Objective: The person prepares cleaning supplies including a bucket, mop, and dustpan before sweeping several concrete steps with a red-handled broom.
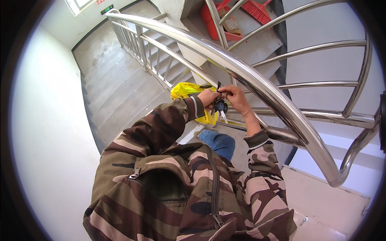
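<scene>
My left hand (208, 98) is closed around a bunch of keys (221, 107) with a dark blue-black fob and a black strap. Silver key blades point down from the bunch. From the other side, the fingertips of my right hand (236, 98) pinch the top of the same bunch; the exact piece between them is too small to tell. A yellow plastic bag (184, 89) with dark print hangs at my left hand, partly behind the wrist. What the bag contains is mostly hidden. Both hands are above the steps, just left of the steel handrail (241, 66).
Concrete stairs (120, 90) descend on the left along a white wall (45, 105). Beyond the railing, a red dustpan (211, 25) holding cardboard and a red broom (256, 12) rest on a landing. A pale cabinet (322, 192) stands at lower right.
</scene>
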`<state>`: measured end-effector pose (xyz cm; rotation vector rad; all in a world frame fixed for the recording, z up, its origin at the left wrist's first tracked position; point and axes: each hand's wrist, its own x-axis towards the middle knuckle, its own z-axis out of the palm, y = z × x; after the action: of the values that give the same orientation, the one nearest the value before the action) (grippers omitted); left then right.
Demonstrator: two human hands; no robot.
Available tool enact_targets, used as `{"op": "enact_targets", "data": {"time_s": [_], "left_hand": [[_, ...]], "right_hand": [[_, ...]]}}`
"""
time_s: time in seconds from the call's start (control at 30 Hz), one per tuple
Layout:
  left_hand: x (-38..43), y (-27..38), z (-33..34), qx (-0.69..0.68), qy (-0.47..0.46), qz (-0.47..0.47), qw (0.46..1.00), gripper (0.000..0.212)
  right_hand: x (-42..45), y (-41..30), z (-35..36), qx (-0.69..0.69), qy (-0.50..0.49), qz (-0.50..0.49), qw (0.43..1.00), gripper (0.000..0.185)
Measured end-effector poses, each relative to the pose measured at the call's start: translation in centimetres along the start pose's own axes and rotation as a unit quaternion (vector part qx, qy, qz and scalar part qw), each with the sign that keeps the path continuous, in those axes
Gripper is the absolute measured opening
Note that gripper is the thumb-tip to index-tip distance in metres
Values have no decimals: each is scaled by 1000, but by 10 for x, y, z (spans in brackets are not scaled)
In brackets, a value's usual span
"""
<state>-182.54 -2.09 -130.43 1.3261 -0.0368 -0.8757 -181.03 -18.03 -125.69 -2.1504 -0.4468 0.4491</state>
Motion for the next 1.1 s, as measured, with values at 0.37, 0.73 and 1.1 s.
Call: {"op": "enact_targets", "data": {"time_s": [0.37,0.73,1.1], "left_hand": [[-13,-35,7,-102,48,89,990,30],[-5,-47,-5,280,126,204,930,35],[8,-56,-7,186,151,199,950,35]], "right_hand": [[-8,-31,15,-225,21,-62,972,25],[-14,-23,19,-209,48,-11,977,31],[-17,-20,44,-275,177,-61,943,29]]}}
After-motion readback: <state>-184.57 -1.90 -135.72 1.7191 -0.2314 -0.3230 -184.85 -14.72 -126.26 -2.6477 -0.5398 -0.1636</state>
